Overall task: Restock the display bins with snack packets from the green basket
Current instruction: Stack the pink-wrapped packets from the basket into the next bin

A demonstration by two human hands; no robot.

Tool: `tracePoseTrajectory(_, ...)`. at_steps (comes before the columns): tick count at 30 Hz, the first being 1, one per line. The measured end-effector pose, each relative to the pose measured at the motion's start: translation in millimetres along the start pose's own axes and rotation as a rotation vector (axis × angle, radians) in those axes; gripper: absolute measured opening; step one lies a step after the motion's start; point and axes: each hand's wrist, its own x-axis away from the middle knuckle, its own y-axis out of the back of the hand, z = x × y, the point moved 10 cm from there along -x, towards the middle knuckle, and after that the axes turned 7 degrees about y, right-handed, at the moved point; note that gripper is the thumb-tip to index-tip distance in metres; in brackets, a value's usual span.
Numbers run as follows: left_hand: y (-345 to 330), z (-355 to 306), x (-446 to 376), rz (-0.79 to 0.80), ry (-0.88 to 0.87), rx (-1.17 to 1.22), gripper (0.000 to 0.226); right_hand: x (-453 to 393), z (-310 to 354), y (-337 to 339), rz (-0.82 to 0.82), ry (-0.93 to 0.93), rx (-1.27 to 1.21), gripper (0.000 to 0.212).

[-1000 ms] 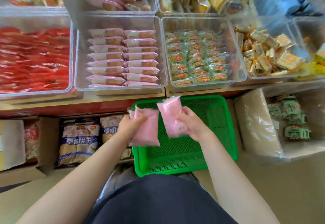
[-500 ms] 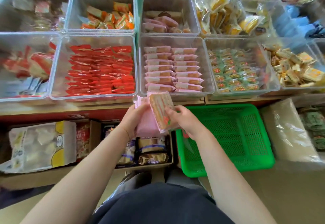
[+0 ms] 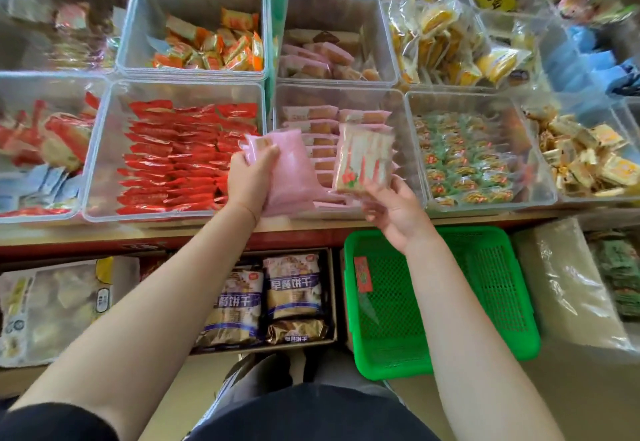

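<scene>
My left hand (image 3: 250, 181) grips a stack of pink snack packets (image 3: 287, 170) over the front left corner of the clear bin of pink packets (image 3: 401, 118). My right hand (image 3: 398, 210) holds one packet (image 3: 365, 160) upright, its clear face showing the cake inside, above the same bin's front edge. The green basket (image 3: 498, 288) stands on the floor below the shelf at the right, under my right forearm; only a small red-labelled wrapper (image 3: 363, 273) lies in it.
Clear bins fill the shelf: red packets (image 3: 187, 156) on the left, green sweets (image 3: 464, 160) on the right, orange packets (image 3: 211, 46) and another pink bin (image 3: 329, 56) behind. A cardboard box of biscuit bags (image 3: 270, 298) sits under the shelf.
Both hands have risen from the basket to the pink bin. My right hand has turned its packet clear side up and moved it right, away from the stack in my left hand.
</scene>
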Motion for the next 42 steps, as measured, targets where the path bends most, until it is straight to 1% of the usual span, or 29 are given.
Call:
tracePoseTrajectory(2, -15, -18, -13, -0.06, -0.088, -0.15, 0.047, -29, 21, 9, -0.079, 0.049, 0.111, 0.03)
tracePoseTrajectory(4, -41, -28, -26, -0.025, -0.143, -0.301, 0.051, -59, 41, 21, -0.187, 0.101, 0.206, 0.023)
tracePoseTrajectory(6, -73, -32, -35, 0.059, -0.213, -0.611, 0.05, -83, 62, 26, -0.256, 0.138, 0.325, 0.021)
tracePoseTrajectory(7, -86, -32, -38, 0.084, -0.282, -0.809, 0.051, -93, 71, 25, -0.266, 0.158, 0.38, 0.021)
tracePoseTrajectory(8, -95, -36, -39, 0.077, -0.38, -0.999, 0.055, -103, 80, 22, -0.26, 0.186, 0.417, 0.022)
tracePoseTrajectory(9, -99, -39, -41, 0.025, -0.496, -1.159, 0.058, -113, 87, 18, -0.243, 0.216, 0.44, 0.023)
tracePoseTrajectory(10, -99, -43, -43, -0.063, -0.612, -1.262, 0.061, -124, 93, 13, -0.218, 0.246, 0.46, 0.023)
tracePoseTrajectory(11, -94, -46, -46, -0.15, -0.684, -1.299, 0.061, -135, 98, 7, -0.19, 0.276, 0.488, 0.023)
tracePoseTrajectory(12, -87, -45, -51, -0.196, -0.683, -1.291, 0.062, -146, 102, 0, -0.164, 0.3, 0.525, 0.023)
tracePoseTrajectory(15, -62, -28, -70, -0.216, -0.5, -1.198, 0.068, -178, 107, -23, -0.089, 0.357, 0.607, 0.029)
tracePoseTrajectory(17, -57, -21, -77, -0.224, -0.426, -1.188, 0.07, -198, 105, -40, -0.038, 0.365, 0.685, 0.033)
tracePoseTrajectory(22, -59, -28, -76, -0.253, -0.464, -1.184, 0.073, -237, 82, -74, 0.161, 0.272, 0.851, 0.044)
tracePoseTrajectory(27, -59, -26, -78, -0.226, -0.454, -1.152, 0.073, -250, 89, -87, 0.276, 0.234, 0.904, 0.045)
tracePoseTrajectory(30, -59, -26, -79, -0.222, -0.451, -1.145, 0.073, -254, 94, -87, 0.246, 0.24, 0.873, 0.044)
tracePoseTrajectory(32, -59, -26, -79, -0.223, -0.454, -1.145, 0.072, -254, 90, -87, 0.239, 0.219, 0.894, 0.044)
tracePoseTrajectory(35, -59, -24, -79, -0.224, -0.45, -1.147, 0.073, -248, 87, -87, 0.191, 0.243, 0.944, 0.036)
tracePoseTrajectory(38, -57, -23, -79, -0.23, -0.437, -1.151, 0.072, -241, 92, -81, 0.056, 0.341, 0.957, 0.024)
tracePoseTrajectory(39, -57, -23, -79, -0.232, -0.436, -1.152, 0.072, -239, 92, -80, 0.016, 0.352, 0.942, 0.023)
tracePoseTrajectory(40, -57, -23, -79, -0.235, -0.435, -1.151, 0.072, -235, 93, -77, -0.039, 0.361, 0.925, 0.026)
tracePoseTrajectory(42, -57, -23, -78, -0.242, -0.429, -1.146, 0.07, -216, 106, -68, -0.214, 0.411, 0.947, 0.034)
